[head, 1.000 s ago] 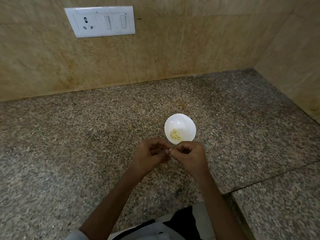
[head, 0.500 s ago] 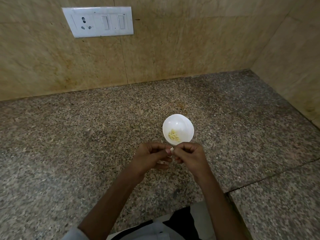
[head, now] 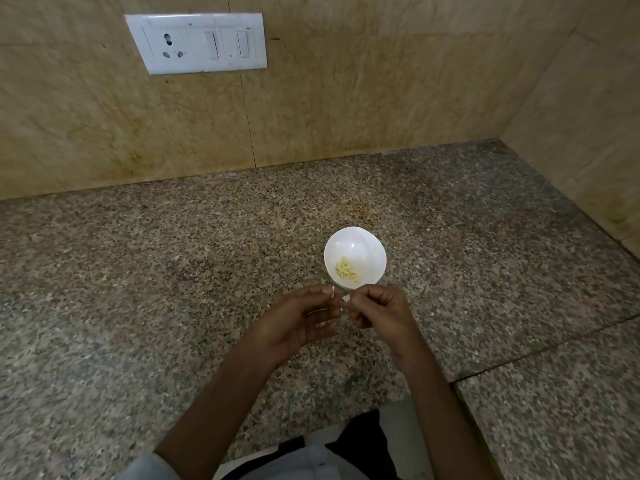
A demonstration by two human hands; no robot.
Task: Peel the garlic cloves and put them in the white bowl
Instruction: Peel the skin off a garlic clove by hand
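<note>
Looks like a home kitchen corner: speckled granite counter [head: 173,271] running to beige stone walls [head: 346,98] far and right, white switch-and-socket plate [head: 197,43] far left, peeled garlic cloves [head: 346,271] in a small white bowl [head: 367,242].

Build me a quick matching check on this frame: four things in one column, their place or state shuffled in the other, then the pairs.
1. white bowl
2. peeled cloves
3. switch plate
4. right hand

A. mounted on the wall
B. pinching a pale garlic piece
C. standing on the counter
D. lying inside the bowl

Pairs: 1-C, 2-D, 3-A, 4-B
</note>
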